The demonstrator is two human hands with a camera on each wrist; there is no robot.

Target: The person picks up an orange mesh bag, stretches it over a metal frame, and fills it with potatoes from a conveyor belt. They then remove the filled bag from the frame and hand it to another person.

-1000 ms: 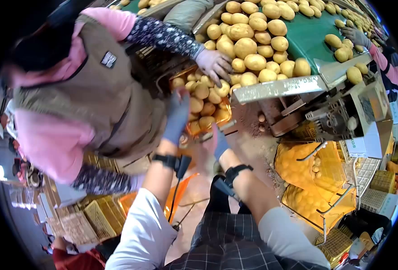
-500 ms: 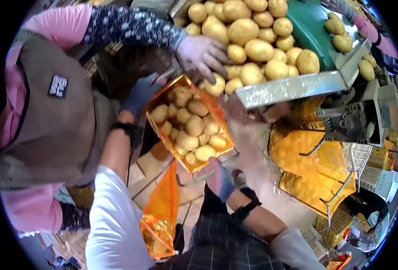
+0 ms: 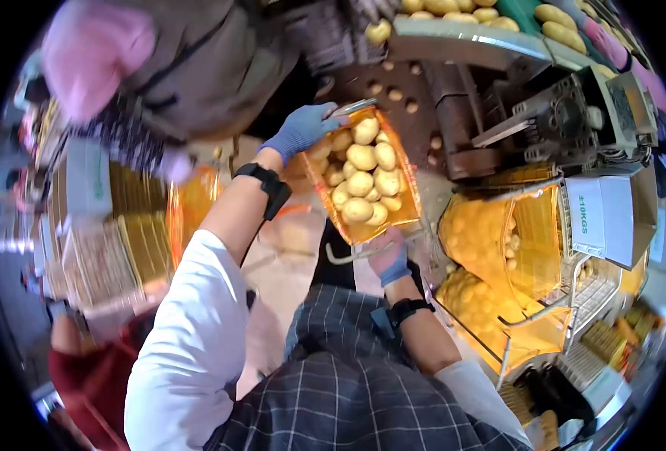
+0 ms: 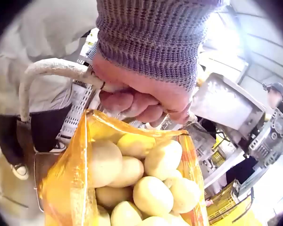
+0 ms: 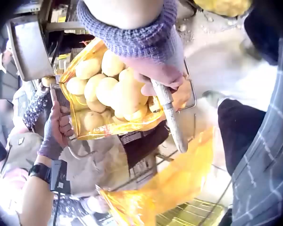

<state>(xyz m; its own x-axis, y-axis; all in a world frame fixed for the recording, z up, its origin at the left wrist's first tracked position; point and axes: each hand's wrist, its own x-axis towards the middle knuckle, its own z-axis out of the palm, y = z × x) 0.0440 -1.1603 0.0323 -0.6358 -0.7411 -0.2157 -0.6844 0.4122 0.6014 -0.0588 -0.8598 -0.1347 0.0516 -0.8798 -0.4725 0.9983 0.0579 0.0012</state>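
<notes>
An orange mesh bag (image 3: 410,184), its mouth spread wide on a metal frame, is filled with yellow potatoes (image 3: 361,158). At the far side, my gloved left hand (image 3: 303,131) grips one frame handle; in the left wrist view its fingers (image 4: 139,104) curl round the whitish bar (image 4: 56,68). Close to my body, my right hand (image 3: 388,252) holds the opposite handle. From the right wrist view, the thumb and fingers wrap the worn metal handle (image 5: 170,115) beside the potatoes. The bag's lower part is hidden beneath its mouth.
A metal-edged sorting table (image 3: 468,41) with potatoes stands ahead. Full orange bags (image 3: 472,233) in a wire frame are at right, near a white carton (image 3: 592,214). Another person (image 3: 190,68) stands close on the left, by stacked crates (image 3: 111,248). Loose potatoes lie on the floor.
My hands, first reaching beside the bag, have taken hold of its frame handles. Bag and frame have moved away from the sorting table, and my view has turned.
</notes>
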